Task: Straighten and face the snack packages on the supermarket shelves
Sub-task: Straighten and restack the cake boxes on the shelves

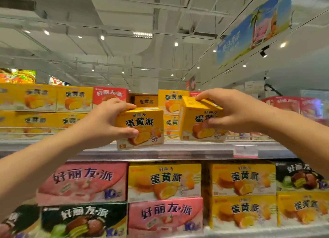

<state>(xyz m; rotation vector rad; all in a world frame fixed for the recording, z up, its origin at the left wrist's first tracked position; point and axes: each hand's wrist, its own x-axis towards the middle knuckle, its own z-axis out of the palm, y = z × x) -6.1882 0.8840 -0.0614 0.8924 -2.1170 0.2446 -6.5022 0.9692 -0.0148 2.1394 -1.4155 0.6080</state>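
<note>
1. Two small yellow snack boxes are held at the front edge of the top shelf (178, 153), one in each hand.
2. The left hand (105, 121) grips the left yellow box (142, 123): fingers curl over its top edge and the thumb presses on its front face. This box sits just left of the picture's centre with its printed front facing the camera, roughly upright, its bottom edge at the shelf lip.
3. The right hand (229, 111) grips the right yellow box (197, 120), at about 3 o'clock from the first and apart from it. Fingers lie over the top, the thumb on the front. This box is turned a little, so its left side panel and top show.
4. Between and behind the two, at 12 o'clock from the left box, more yellow boxes (171, 99) stand further back on the same shelf.
5. At 9 o'clock, larger yellow cartons (41, 102) are stacked in two layers, with a red carton (110, 94) beside them.
6. At 6 o'clock, the lower shelf holds facing cartons: pink (83, 180), yellow (164, 181) and dark green-black (83, 220).
7. A pink-edged price tag (245, 151) hangs on the shelf lip at 4 o'clock.
</note>
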